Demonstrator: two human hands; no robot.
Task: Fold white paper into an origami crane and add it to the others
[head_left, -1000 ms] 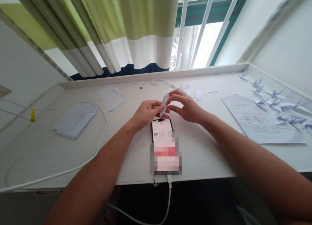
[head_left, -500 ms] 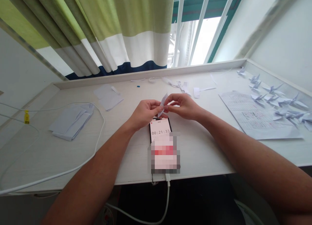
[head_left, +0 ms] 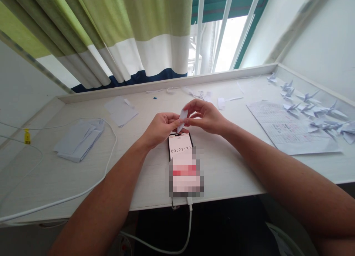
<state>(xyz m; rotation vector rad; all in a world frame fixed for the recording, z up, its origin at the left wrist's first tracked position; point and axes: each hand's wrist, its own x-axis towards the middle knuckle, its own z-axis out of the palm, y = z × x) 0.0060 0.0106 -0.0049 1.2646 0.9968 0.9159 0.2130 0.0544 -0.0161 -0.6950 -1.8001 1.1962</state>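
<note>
A small folded piece of white paper (head_left: pixel 182 117) is pinched between both hands, just above the top end of the phone. My left hand (head_left: pixel 163 127) grips it from the left, thumb on the near face. From the right, my right hand (head_left: pixel 206 116) holds its edge between thumb and fingers. The phone (head_left: pixel 180 143) lies on the desk below, its screen showing a running timer and its lower part blurred out. Several folded paper cranes (head_left: pixel 307 97) stand at the right side of the desk.
A printed sheet (head_left: pixel 280 126) lies under some cranes. Stacked paper (head_left: pixel 79 139) and loose sheets (head_left: pixel 121 111) are on the left. Paper scraps (head_left: pixel 205 96) lie near the back ledge. A white cable (head_left: pixel 111 163) loops across the left; another cable (head_left: pixel 190 221) hangs from the phone.
My right fingers have risen slightly along the paper, and its top now looks broader and less pointed. The whole view has shifted a little; both hands keep hold.
</note>
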